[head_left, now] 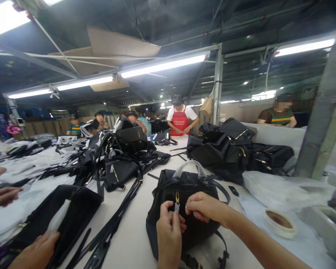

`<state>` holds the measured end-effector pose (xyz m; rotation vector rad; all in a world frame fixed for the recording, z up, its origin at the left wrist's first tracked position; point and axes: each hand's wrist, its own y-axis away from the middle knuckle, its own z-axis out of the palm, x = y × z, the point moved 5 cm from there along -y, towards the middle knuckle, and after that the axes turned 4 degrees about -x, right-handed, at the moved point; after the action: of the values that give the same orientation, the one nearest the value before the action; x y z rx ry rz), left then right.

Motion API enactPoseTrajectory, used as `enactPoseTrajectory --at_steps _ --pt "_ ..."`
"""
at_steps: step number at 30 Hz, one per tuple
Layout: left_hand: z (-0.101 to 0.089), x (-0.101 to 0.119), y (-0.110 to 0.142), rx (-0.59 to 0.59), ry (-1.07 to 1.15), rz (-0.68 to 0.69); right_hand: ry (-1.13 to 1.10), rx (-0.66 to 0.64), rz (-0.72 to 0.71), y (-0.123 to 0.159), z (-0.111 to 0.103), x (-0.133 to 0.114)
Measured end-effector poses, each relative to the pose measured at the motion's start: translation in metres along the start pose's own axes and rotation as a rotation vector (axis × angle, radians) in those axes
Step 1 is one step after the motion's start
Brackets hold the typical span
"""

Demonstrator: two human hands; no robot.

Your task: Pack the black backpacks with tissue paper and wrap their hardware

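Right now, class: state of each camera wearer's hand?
Left hand: closed, holding the gold metal zipper pull with pale tab.
Right hand: curled; grip cannot be told.

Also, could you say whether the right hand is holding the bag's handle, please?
No, the right hand is at the front of the bag, below its handle.

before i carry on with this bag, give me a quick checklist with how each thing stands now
1. Pull in hand: ok, the fingers of the left hand pinch its pale lower end.
2. Right hand off the pull: ok, a small gap shows between them.
3. Right hand free of any small thing: cannot tell, its fingers are curled.
4. Bag on the table: ok, with the pull within reach of both hands.
5. Tape roll clear of the bag: ok, it lies apart on the right.
6. Co-worker's hand clear of the bag: ok, it is off to the left.
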<state>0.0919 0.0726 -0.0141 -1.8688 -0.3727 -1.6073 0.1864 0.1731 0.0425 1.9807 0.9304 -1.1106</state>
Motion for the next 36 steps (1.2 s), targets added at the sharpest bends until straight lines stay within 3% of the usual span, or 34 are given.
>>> enactPoseTrajectory --at_steps 3,9,15,21,24,29,36 --pt "0.001 -0.003 -0.001 -0.005 0.063 -0.047 0.052 0.037 -0.011 -0.004 -0.002 0.002" --pt "0.004 -0.009 -0.008 -0.016 0.251 -0.187 0.265 0.270 -0.144 -0.014 -0.006 -0.004" --pt "0.010 -0.021 -0.014 -0.027 0.403 -0.297 0.372 0.327 -0.159 -0.017 -0.002 -0.006" --pt "0.014 -0.014 -0.029 -0.055 0.446 -0.362 0.456 0.353 -0.233 -0.027 -0.004 -0.008" --pt "0.014 -0.012 -0.039 -0.034 0.370 -0.347 0.337 0.292 -0.216 -0.033 -0.009 -0.006" --pt "0.012 -0.013 -0.047 -0.035 0.099 -0.255 -0.114 0.064 -0.158 -0.037 -0.014 0.001" --pt "-0.006 0.011 -0.061 0.012 -0.576 -0.073 -0.716 -0.215 -0.121 -0.036 -0.013 0.017"
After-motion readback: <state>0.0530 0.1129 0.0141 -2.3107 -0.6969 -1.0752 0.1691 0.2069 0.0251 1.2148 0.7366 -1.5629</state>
